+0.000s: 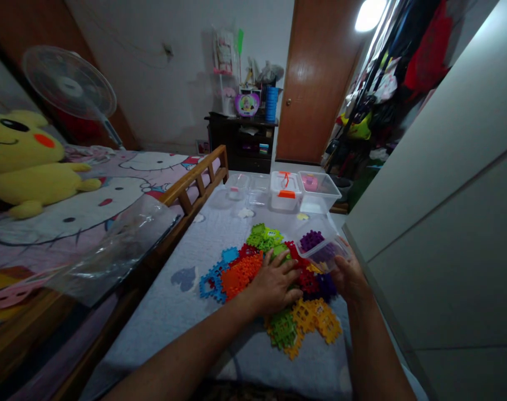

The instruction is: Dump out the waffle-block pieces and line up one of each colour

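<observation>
A heap of flat interlocking plastic pieces [240, 273] in blue, orange, green, red, purple and yellow lies on a grey mattress [173, 317]. My left hand [274, 284] rests palm down on the middle of the heap, fingers spread over orange and red pieces. My right hand [349, 275] grips the near edge of a clear plastic tub [320, 242], tilted toward the heap. Purple pieces [311, 239] sit inside the tub.
Clear lidded containers [284, 192] and an open tub [320, 192] stand at the mattress's far end. A wooden bed rail [190, 186] runs along the left, with a clear plastic bag [119, 245] over it. A pale wall [437, 223] closes the right side.
</observation>
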`<state>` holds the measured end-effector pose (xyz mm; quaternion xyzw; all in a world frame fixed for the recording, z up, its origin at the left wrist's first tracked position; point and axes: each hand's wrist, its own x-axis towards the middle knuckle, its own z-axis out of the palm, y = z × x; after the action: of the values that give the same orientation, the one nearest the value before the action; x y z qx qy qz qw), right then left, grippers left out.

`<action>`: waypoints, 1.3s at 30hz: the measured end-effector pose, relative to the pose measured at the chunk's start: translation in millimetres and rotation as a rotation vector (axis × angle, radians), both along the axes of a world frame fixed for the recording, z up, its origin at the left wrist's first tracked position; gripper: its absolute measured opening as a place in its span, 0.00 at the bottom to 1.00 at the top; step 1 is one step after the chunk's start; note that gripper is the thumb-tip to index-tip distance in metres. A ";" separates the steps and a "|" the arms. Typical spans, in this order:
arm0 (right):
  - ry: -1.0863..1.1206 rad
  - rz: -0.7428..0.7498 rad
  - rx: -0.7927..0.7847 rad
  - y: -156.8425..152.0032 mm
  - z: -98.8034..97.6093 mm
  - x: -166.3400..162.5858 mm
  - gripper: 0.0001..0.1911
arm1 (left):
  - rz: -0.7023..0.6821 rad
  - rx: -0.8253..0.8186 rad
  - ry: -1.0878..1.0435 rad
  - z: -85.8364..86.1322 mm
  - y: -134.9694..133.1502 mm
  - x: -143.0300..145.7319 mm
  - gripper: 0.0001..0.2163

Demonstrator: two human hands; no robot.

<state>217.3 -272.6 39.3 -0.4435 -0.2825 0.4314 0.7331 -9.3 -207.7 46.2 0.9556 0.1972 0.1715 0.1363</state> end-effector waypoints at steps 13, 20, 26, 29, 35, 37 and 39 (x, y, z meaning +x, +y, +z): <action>-0.281 0.062 -0.151 7.8 1.0 -18.8 0.44 | 0.120 0.139 0.136 -6.7 26.8 -32.0 0.15; -0.497 0.121 -0.187 11.4 15.7 -29.5 0.46 | 0.296 0.115 0.106 -0.5 30.8 -38.8 0.12; -0.845 0.123 -0.132 19.3 36.4 -44.6 0.45 | 0.352 0.041 0.106 -1.7 29.1 -39.3 0.20; -0.902 0.135 -0.087 21.7 50.7 -51.2 0.44 | 0.360 0.033 0.113 -1.8 29.2 -40.8 0.22; -0.890 0.084 -0.064 16.0 70.3 -46.9 0.41 | 0.357 0.000 0.078 0.1 29.7 -41.8 0.22; -0.887 0.059 -0.071 11.0 72.6 -39.5 0.41 | 0.344 -0.019 0.054 2.6 29.6 -41.0 0.22; -0.875 0.027 -0.091 6.1 72.6 -29.8 0.41 | 0.327 -0.051 0.024 6.2 29.6 -39.8 0.21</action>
<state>187.5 -266.5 111.9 -0.6126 -0.5527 0.2246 0.5185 -49.2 -178.1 52.4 0.9090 0.3558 0.1750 0.1287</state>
